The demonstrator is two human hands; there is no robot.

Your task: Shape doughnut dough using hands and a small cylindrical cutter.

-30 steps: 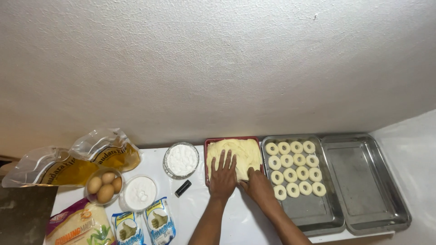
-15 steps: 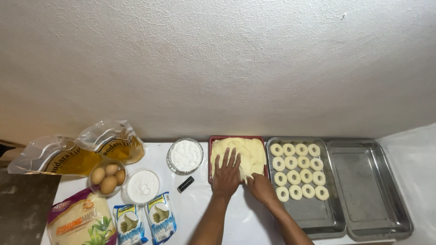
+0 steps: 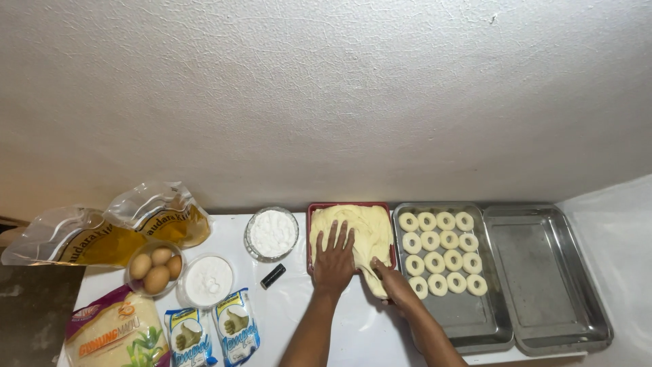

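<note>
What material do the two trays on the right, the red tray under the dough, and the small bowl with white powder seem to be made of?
Tray with dough rings and empty tray: probably steel or aluminium; grey, dully reflective, with rolled rims. Red tray: perhaps plastic or enamelled metal; only its matte red rim shows around the dough, so it stays open. Bowl of white powder: likely glass, as its rim looks transparent.

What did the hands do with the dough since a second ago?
Very little. The left hand stays flat on the dough; the right hand slid a bit lower along its right edge, where dough hangs over the red tray. The dough rings, eggs and bags stayed put.
</note>
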